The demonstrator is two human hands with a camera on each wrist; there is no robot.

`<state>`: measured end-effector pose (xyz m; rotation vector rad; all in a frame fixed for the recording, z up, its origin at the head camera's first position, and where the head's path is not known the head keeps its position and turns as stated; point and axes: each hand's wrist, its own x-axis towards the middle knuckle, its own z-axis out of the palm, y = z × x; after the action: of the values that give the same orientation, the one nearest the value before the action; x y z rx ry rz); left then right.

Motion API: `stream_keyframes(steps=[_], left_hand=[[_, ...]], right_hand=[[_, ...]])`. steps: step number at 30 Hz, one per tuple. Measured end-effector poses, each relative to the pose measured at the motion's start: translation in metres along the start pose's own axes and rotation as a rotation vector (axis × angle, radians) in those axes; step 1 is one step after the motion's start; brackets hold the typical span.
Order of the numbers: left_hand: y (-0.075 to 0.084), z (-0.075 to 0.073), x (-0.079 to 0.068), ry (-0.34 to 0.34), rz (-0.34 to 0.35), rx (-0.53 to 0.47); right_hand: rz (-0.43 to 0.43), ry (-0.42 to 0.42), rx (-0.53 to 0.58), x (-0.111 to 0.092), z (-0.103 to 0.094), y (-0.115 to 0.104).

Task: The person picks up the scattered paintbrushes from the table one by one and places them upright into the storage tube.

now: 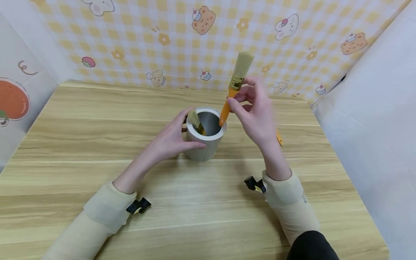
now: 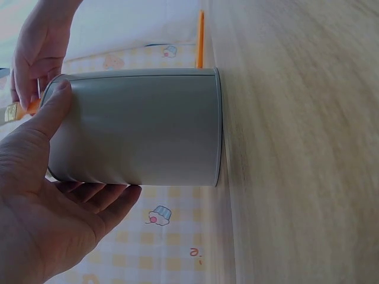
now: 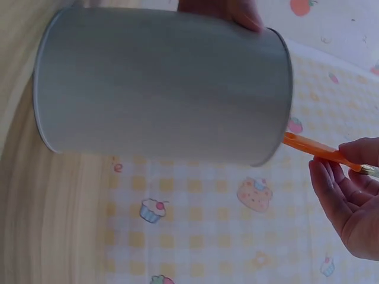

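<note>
A grey cylindrical canister (image 1: 204, 150) stands upright on the table, its top uncovered. My left hand (image 1: 172, 140) grips its side near the rim, thumb on the near side and fingers round the far left. Inside leans a paintbrush (image 1: 195, 121) with its pale bristles up; its lower part is hidden. My right hand (image 1: 256, 112) pinches a second paintbrush (image 1: 226, 108) by its orange handle. That brush points bristles up, and its handle tip is at the canister's right rim. In the right wrist view the held handle (image 3: 314, 148) is partly behind the canister wall.
Another orange handle (image 1: 279, 138) lies on the table to the right, mostly hidden behind my right forearm. The wooden table (image 1: 97, 144) ends at a yellow checked backdrop (image 1: 182, 50) behind. White panels (image 1: 367, 108) flank the sides.
</note>
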<state>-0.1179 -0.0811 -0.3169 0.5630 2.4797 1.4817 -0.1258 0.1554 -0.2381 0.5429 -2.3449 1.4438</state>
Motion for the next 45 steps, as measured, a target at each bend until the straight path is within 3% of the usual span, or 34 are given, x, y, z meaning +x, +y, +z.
stream_keyframes(steps=[11, 20, 33, 40, 45], left_hand=[[0.002, 0.002, 0.001, 0.004, 0.011, -0.001], [0.004, 0.001, 0.002, 0.007, 0.017, -0.006], [0.003, 0.000, 0.001, -0.012, -0.008, 0.004], [0.001, 0.000, 0.001, -0.004, -0.023, 0.000], [0.002, 0.001, 0.000, 0.001, -0.027, 0.012]], right_hand=[[-0.054, -0.117, -0.182, -0.003, 0.018, 0.007], [-0.124, -0.161, -0.234, -0.005, 0.027, 0.012], [-0.063, -0.256, -0.352, -0.003, 0.030, 0.018], [-0.042, -0.207, -0.299, -0.001, 0.013, 0.018], [0.056, -0.156, -0.257, 0.005, -0.016, 0.028]])
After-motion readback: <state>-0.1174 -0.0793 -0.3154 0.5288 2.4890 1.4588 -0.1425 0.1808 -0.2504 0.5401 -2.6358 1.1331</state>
